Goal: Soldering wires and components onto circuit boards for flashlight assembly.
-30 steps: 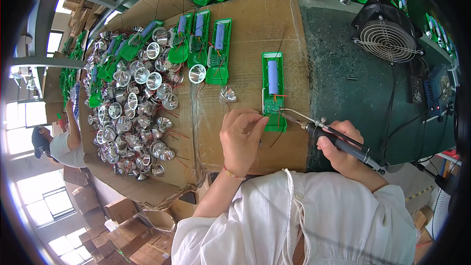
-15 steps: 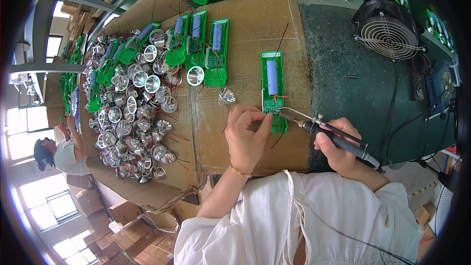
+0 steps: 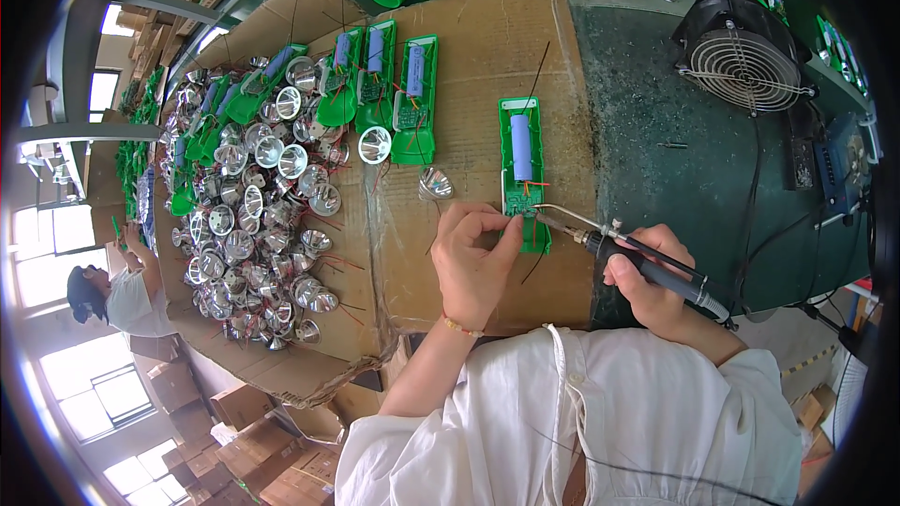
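Note:
A green plastic housing lies on the cardboard in front of me, holding a purple cylindrical battery and a small green circuit board. My left hand is closed in a pinch at the board's lower edge; what sits between the fingertips is too small to make out. My right hand grips a soldering iron with a thin metal solder-feed tube along it. The iron's tip and tube end reach the board beside my left fingertips. Thin dark wires stick out past both ends of the housing.
To the left, a cardboard box holds many silver reflector cups. Several green housings with batteries rest at its edge, near a loose reflector. A black fan with a wire guard stands far right. Another person is far left.
Almost nothing differs. The view shifts slightly, and both hands and the soldering iron stay at the circuit board.

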### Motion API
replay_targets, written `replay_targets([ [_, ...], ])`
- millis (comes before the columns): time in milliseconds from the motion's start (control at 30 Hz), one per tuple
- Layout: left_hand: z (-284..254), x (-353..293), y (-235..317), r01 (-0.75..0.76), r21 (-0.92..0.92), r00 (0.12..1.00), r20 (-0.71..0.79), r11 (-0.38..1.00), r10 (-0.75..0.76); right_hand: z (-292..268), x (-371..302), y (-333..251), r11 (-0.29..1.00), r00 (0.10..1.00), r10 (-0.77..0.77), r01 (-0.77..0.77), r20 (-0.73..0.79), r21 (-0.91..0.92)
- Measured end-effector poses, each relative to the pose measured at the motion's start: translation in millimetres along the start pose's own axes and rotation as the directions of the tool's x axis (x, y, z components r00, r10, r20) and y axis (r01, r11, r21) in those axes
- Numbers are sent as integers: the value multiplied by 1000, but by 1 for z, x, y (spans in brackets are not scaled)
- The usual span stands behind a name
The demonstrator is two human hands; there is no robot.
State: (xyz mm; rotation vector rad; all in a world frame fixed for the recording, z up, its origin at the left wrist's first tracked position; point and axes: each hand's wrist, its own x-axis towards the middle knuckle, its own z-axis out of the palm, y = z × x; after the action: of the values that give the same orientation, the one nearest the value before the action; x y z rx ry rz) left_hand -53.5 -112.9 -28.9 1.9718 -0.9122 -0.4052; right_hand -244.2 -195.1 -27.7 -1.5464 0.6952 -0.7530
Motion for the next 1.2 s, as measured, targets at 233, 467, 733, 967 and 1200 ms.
replay_targets([
  [233, -1, 0, 0, -24, -14, 1000, 1, 1000, 24, 3, 0, -2, 998, 998, 63, -63, 12, -8],
  [467, -2, 1, 5, 9, -7, 1000, 14, 1000, -9, 2, 0, -5, 995, 996, 52, -46, -72, 85],
  [733, -3, 1, 5, 24, 3, 999, 29, 1000, -24, 4, 0, 0, 994, 998, 41, -35, -56, 105],
  [967, -12, 6, 5, 82, 2, 991, 104, 997, -82, 9, 7, -2, 987, 996, 78, -71, -39, 145],
  [1200, -17, 19, 5, 67, 50, 962, 260, 996, -78, 15, 12, -1, 975, 989, 132, -118, -63, 186],
])
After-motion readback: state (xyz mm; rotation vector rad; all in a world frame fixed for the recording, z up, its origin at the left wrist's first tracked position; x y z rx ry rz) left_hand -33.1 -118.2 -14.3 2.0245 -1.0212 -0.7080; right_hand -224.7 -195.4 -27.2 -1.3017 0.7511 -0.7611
